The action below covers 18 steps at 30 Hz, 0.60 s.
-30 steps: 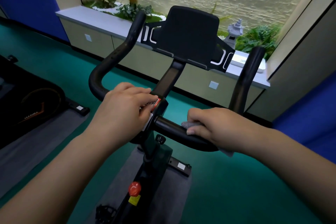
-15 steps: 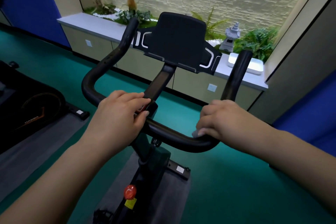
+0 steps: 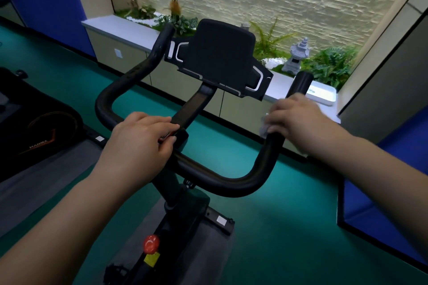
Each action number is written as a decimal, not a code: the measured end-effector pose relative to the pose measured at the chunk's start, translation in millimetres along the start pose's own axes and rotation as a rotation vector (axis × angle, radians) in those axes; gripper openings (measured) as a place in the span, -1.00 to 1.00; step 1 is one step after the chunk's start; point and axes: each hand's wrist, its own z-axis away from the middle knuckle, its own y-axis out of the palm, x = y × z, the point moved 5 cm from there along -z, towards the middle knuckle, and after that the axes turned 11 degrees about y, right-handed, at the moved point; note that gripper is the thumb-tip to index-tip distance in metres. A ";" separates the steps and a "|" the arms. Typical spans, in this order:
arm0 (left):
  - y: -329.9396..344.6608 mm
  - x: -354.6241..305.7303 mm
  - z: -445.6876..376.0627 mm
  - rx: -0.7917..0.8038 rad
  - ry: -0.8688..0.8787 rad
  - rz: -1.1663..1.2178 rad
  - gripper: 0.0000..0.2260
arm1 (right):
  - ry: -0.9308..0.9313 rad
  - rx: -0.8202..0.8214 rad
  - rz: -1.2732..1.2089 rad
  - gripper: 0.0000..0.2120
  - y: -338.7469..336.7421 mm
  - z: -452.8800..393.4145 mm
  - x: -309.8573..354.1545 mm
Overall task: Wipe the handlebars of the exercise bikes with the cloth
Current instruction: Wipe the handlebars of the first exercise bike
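Green flooring lies beneath the handlebar (image 3: pixel 222 183), its right horn pointing up-forward, gripped through the cloth (image 3: pixel 264 127) by right-hand fingers (image 3: pixel 278 120).

Black looped handlebars (image 3: pixel 234 184) — pale grey cloth (image 3: pixel 265 127) wrapped round the right upright.
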 end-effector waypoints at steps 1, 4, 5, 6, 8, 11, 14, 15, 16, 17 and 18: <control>0.3 -0.4 0.3 -0.004 -0.016 0.001 -0.78 | 0.028 -0.049 0.003 -0.84 -2.5 -3.7 -8.1; 1.2 -3.0 0.6 -0.020 -0.061 -0.006 -0.78 | 0.016 -0.059 -0.088 -0.83 2.6 4.0 -5.4; 1.6 -3.9 0.5 -0.026 -0.078 -0.008 -0.78 | -0.004 -0.030 -0.130 -0.83 4.9 9.9 0.2; 2.4 -4.4 0.4 -0.028 -0.096 -0.011 -0.78 | -0.030 -0.016 -0.159 -0.83 6.1 14.3 3.8; 3.8 -5.5 0.5 -0.028 -0.117 -0.022 -0.78 | -0.075 -0.064 -0.114 -0.86 4.1 14.9 1.3; 3.5 -6.4 -0.6 -0.025 -0.122 -0.042 -0.78 | -0.072 -0.213 0.059 -0.91 -7.6 -5.6 -16.8; 2.9 -5.0 -3.9 -0.018 -0.100 -0.057 -0.79 | -0.029 -0.257 0.164 -0.95 -17.3 -21.0 -23.3; 2.8 -4.5 -6.0 -0.011 -0.083 -0.062 -0.80 | -0.025 -0.256 0.175 -0.94 -16.6 -21.4 -22.6; 2.6 -4.2 -8.3 -0.001 -0.064 -0.067 -0.81 | -0.035 -0.240 0.178 -0.94 -12.5 -20.1 -20.4; 2.4 -3.7 -10.7 0.010 -0.048 -0.069 -0.80 | -0.057 -0.214 0.178 -0.92 -7.6 -17.6 -16.8; 1.7 -3.8 -13.4 0.023 -0.035 -0.064 -0.78 | -0.082 -0.194 0.175 -0.92 -3.7 -15.0 -13.9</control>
